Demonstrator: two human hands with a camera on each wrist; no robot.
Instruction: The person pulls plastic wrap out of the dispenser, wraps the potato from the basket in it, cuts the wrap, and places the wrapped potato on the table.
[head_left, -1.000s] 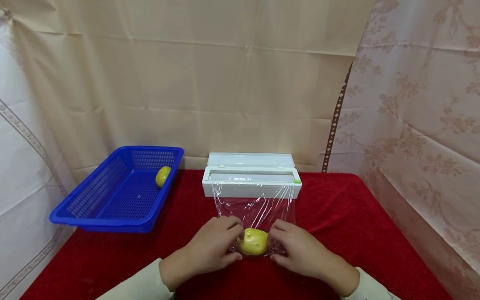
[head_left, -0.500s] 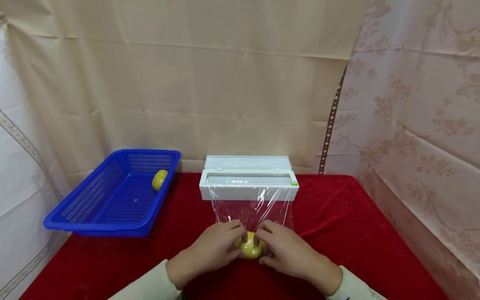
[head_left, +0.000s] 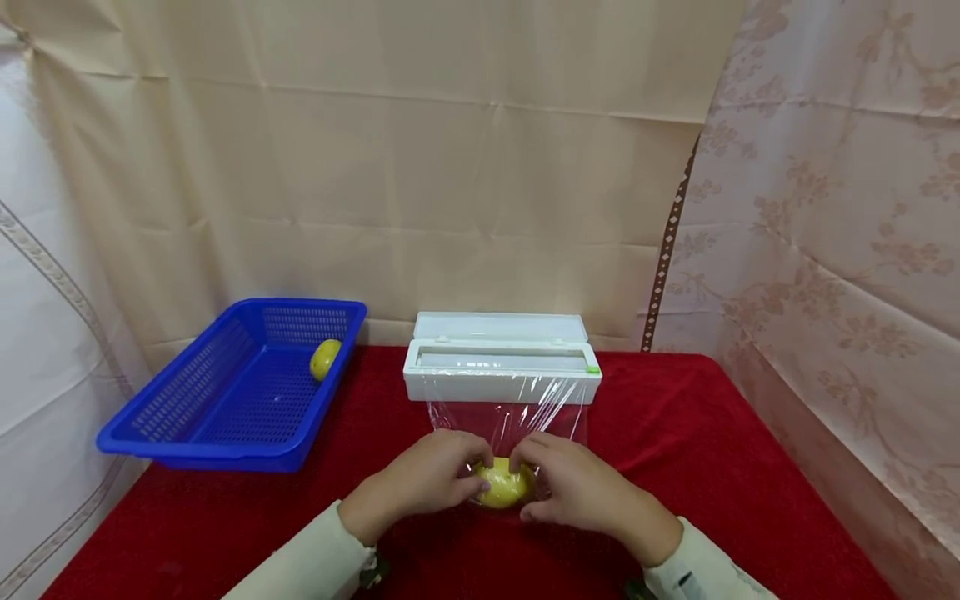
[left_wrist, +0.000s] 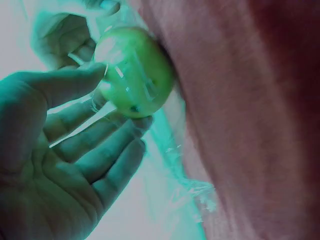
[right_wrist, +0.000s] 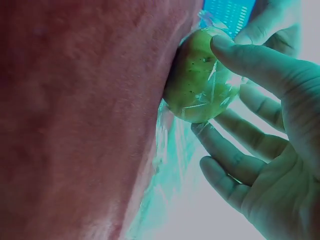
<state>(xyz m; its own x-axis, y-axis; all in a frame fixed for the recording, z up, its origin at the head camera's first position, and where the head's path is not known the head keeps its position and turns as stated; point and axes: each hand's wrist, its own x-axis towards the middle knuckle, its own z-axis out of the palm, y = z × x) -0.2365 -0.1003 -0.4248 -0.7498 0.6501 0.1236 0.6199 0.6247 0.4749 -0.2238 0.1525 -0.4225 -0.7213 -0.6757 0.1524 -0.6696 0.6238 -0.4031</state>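
A yellow potato (head_left: 504,483) with small dark eyes rests on the red cloth, under clear plastic wrap (head_left: 510,421). The wrap runs back to a white dispenser box (head_left: 502,386) whose lid stands raised. On the potato's left side, my left hand (head_left: 431,473) holds it through the film between thumb (left_wrist: 75,85) and fingers. From the right, my right hand (head_left: 573,487) holds it the same way, its thumb (right_wrist: 245,57) lying across the film. Both wrist views show glossy creases of wrap on the potato. Its underside is hidden.
A blue perforated basket (head_left: 300,450) stands at the left, with another yellow potato (head_left: 325,359) against its right wall. The red-covered table (head_left: 712,483) extends to the right. Beige and floral curtains (head_left: 480,167) hang behind and beside it.
Both hands have moved inward from the potato's sides, and their fingertips are now closer together over it. The wrap lies closer around the potato. The box and basket stay put.
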